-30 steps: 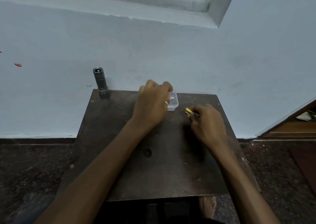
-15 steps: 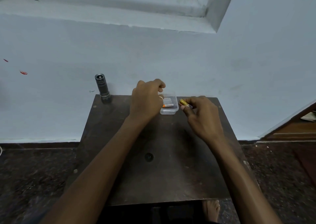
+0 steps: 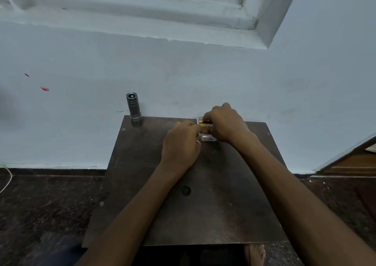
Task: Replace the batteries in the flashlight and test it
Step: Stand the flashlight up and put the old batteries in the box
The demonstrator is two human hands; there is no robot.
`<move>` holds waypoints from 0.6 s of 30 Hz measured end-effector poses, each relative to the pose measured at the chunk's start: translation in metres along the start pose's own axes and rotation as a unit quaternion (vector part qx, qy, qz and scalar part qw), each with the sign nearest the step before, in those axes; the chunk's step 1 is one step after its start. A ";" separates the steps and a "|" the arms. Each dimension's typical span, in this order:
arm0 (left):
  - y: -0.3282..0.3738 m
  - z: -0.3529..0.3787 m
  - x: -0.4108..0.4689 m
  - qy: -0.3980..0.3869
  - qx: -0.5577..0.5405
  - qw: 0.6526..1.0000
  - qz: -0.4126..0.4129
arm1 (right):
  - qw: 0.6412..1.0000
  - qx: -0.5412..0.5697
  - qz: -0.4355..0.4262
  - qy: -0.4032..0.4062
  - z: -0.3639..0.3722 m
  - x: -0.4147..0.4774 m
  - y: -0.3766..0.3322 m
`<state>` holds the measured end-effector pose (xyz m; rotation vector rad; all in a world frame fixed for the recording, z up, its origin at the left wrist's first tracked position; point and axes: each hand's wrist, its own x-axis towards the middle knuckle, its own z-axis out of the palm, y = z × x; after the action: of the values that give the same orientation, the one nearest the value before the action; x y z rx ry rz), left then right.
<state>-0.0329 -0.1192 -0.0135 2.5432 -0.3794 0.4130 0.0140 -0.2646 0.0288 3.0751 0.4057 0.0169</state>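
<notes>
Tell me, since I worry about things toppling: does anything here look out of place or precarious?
The flashlight stands upright at the very far-left corner of the table, where a knock might topple it. Two red smears mark the wall. Nothing looks spilled or broken.

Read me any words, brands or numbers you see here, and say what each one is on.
No text can be read here.
Battery: yellow wrap, any print too blurred.
Flashlight: no legible marking.
Box: clear plastic, no label seen.
Red marks: smudges, not letters.
</notes>
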 end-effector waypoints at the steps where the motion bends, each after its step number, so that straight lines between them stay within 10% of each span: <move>1: -0.001 0.001 0.001 -0.001 -0.003 1.000 -0.002 | 1.000 -0.007 -0.003 0.002 0.000 0.000 0.000; 18: 0.002 0.006 0.004 0.011 -0.031 0.999 -0.003 | 0.997 -0.042 -0.035 -0.054 -0.006 0.010 0.004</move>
<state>-0.0288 -0.1246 -0.0157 2.4767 -0.3697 0.4206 0.0247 -0.2658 0.0351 2.9604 0.4924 -0.1305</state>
